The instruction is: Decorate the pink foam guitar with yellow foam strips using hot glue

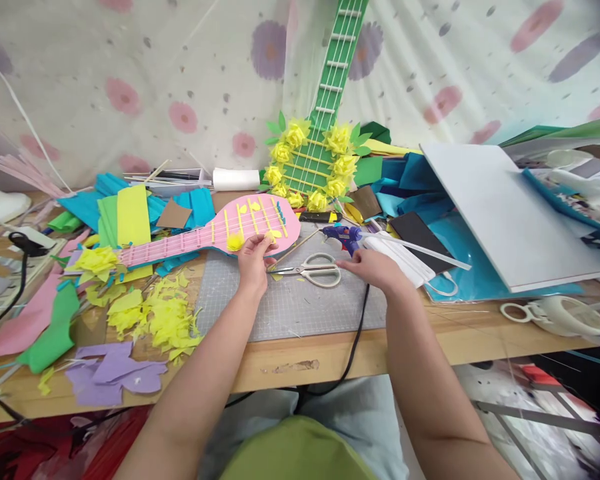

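Observation:
My left hand is closed in a pinch over the body of a pink paper guitar, with a small pale yellow paper piece at its fingertips. A yellow paper flower lies on the guitar beside my fingers. My right hand is closed around the handle of a blue glue gun; a long clear glue stick sticks out of its back. Part of the handle is hidden by the hand. White-handled scissors lie between my hands on the grey cutting mat.
A green paper guitar with yellow flowers leans at the back. Yellow scraps and purple paper lie left. A white board and a tape dispenser are right. The black cord crosses the table edge.

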Available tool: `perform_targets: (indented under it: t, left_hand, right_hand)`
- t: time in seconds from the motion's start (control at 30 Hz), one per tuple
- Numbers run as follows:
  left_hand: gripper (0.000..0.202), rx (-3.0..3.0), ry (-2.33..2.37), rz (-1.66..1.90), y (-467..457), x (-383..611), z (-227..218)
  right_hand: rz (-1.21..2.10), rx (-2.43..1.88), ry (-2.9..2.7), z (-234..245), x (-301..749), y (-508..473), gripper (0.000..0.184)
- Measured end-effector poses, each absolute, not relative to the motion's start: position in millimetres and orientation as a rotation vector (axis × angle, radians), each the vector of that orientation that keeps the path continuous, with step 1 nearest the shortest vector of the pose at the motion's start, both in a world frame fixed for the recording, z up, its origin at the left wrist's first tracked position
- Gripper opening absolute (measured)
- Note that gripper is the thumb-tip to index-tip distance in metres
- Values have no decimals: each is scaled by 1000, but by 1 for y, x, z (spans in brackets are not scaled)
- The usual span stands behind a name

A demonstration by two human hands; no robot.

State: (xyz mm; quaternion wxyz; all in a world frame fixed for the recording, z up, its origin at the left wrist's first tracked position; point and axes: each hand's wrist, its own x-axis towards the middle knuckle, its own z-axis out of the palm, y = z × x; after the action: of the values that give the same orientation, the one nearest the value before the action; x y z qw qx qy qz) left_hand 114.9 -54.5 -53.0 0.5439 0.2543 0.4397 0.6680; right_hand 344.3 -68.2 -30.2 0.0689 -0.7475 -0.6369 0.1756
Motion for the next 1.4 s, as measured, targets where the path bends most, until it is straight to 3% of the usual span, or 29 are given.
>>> perform_targets:
  t: [0.1, 0.23, 0.4, 0.73, 0.93, 1.03, 1.2, 1.4]
  left_hand:
    - [32, 571, 1012, 1562, -56, 116, -50]
    - [28, 507, 953, 1546, -57, 117, -46]
    - [25, 573, 845, 1600, -54, 116, -49]
    - [30, 595, 868, 1638, -54, 114, -48]
    - [27, 1470, 1403, 1907, -57, 74, -35]
    - [9, 2040, 1572, 1653, -46, 35, -33]
    - [28, 2451, 1573, 1308, -33, 14, -54]
    - [22, 2574, 1470, 1233, -32, 27, -67]
  right_hand:
    - [731, -1848, -1996, -32, 319, -70, 39]
    - [1019, -1309, -1652, -37, 267, -62, 30]
    - [1387, -1029, -1206, -32, 215, -55, 33]
    - [1284, -1050, -1032, -31, 187, -51, 15]
    - [1346, -1203, -1136, -31, 202, -42, 10]
    - [1364, -1342, -1304, -34, 206, -37, 7]
    - [1173, -1522, -1673, -32, 196, -28, 6]
    - [908, -1682, -1921, -17, 190, -26, 4]
